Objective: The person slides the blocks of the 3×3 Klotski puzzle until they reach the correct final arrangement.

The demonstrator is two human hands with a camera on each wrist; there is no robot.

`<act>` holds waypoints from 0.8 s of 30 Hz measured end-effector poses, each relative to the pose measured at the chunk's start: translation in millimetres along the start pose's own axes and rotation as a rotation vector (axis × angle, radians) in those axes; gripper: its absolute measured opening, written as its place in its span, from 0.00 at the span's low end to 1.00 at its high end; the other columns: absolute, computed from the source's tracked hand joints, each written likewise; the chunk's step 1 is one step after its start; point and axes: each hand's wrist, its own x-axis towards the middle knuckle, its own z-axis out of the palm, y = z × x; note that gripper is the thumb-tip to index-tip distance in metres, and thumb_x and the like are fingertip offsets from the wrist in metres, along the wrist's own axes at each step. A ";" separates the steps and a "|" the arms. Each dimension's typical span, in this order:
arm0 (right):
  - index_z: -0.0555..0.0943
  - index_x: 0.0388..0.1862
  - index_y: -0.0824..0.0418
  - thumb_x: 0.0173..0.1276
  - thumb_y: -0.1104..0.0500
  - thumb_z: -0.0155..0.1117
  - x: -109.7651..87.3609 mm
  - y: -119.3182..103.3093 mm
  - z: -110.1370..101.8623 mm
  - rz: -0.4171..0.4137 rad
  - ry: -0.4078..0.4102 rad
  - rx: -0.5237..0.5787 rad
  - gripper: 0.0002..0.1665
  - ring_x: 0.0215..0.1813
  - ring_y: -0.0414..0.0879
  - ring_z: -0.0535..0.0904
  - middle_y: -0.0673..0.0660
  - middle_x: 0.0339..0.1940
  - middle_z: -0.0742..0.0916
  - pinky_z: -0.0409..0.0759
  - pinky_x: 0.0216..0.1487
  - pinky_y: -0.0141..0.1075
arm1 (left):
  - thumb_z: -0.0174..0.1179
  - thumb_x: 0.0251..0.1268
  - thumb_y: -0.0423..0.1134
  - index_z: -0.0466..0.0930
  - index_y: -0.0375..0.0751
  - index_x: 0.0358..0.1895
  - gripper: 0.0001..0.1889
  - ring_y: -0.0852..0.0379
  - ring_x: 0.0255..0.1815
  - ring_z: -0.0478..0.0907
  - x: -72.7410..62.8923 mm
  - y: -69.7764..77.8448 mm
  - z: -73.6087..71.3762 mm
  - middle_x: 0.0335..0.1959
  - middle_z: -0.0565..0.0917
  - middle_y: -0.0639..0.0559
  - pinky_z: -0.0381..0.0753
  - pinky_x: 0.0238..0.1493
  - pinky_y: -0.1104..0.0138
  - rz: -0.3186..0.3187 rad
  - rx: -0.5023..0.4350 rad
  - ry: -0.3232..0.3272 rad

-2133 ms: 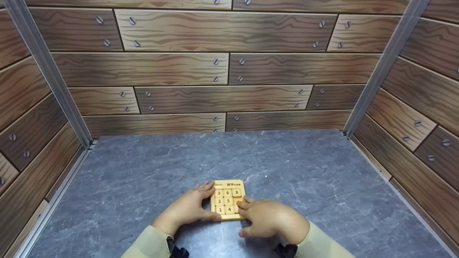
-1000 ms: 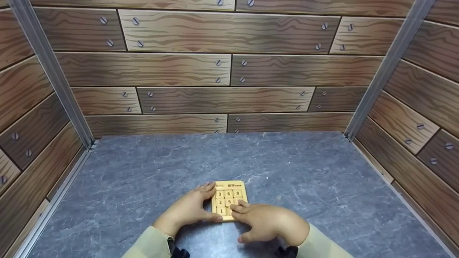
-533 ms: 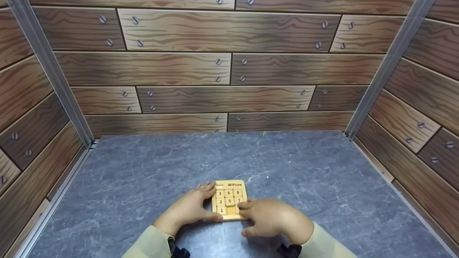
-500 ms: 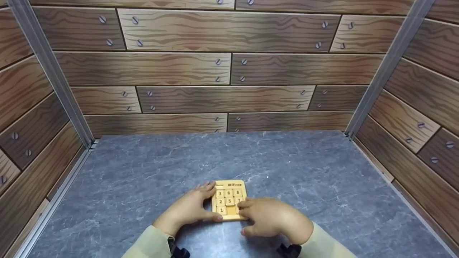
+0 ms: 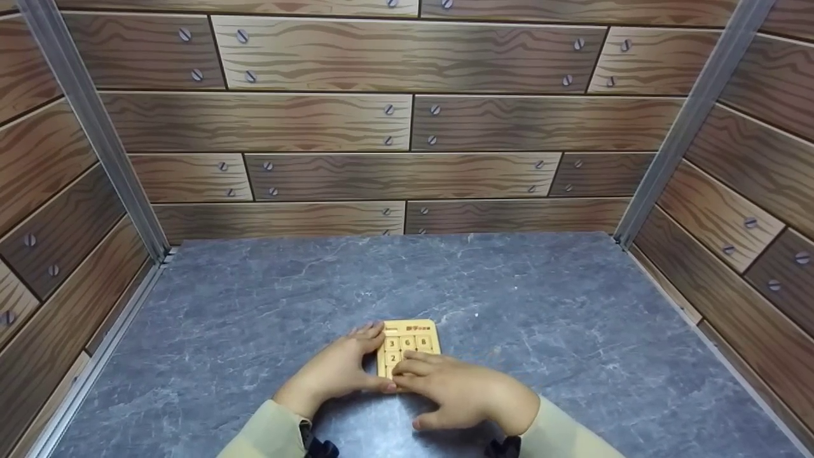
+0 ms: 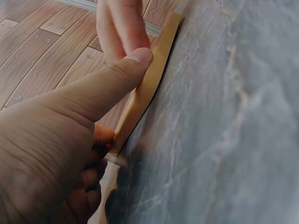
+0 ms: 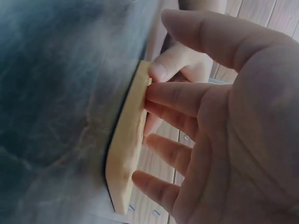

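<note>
A yellow wooden number slide puzzle lies flat on the table near its front. Tiles 3, 6 and 8 show in its top row, and 2 stands below the 3. My left hand grips the board's left side, the thumb on the near corner and the fingers along the far left edge. Over the lower rows lies my right hand, which hides the tiles there. In the right wrist view its fingers reach out nearly straight, tips on the board's face, the thumb held away.
A grey marbled tabletop carries the puzzle. Wood-print panels wall it at the back and both sides, with metal posts in the corners. Black straps circle both wrists below pale sleeves.
The 7 came into view in the middle row's right place and a gap opened at bottom middle. My right hand has since moved left across the lower rows. The left hand keeps its grip.
</note>
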 end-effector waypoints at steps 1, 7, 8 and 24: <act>0.71 0.90 0.50 0.81 0.36 0.69 0.3 0.3 0.3 0.001 0.002 -0.006 0.46 0.96 0.54 0.61 0.48 0.92 0.73 0.63 0.96 0.56 | 0.83 0.59 0.67 0.69 0.35 0.86 0.59 0.33 0.94 0.59 0.1 0.5 -0.3 0.93 0.64 0.41 0.57 0.95 0.36 0.001 0.001 -0.001; 0.73 0.89 0.50 0.80 0.37 0.69 -3.5 0.2 -5.7 0.056 -0.019 0.030 0.44 0.95 0.57 0.63 0.48 0.91 0.74 0.64 0.95 0.60 | 0.82 0.60 0.68 0.68 0.38 0.87 0.59 0.34 0.95 0.58 1.2 0.9 -1.1 0.93 0.63 0.43 0.57 0.95 0.36 -0.016 -0.002 -0.015; 0.74 0.88 0.50 0.80 0.37 0.69 -5.1 0.1 -7.5 0.070 -0.026 0.043 0.43 0.94 0.58 0.63 0.48 0.91 0.74 0.64 0.95 0.61 | 0.81 0.60 0.68 0.68 0.39 0.88 0.59 0.34 0.95 0.57 1.3 0.7 -1.1 0.93 0.62 0.44 0.56 0.95 0.36 -0.022 -0.004 -0.019; 0.83 0.79 0.54 0.80 0.38 0.70 -0.5 5.7 -8.2 0.083 0.080 0.058 0.37 0.86 0.53 0.76 0.51 0.82 0.82 0.73 0.90 0.54 | 0.83 0.60 0.67 0.69 0.37 0.87 0.58 0.35 0.95 0.58 -0.7 2.0 -0.8 0.93 0.63 0.44 0.57 0.95 0.37 -0.032 -0.029 -0.021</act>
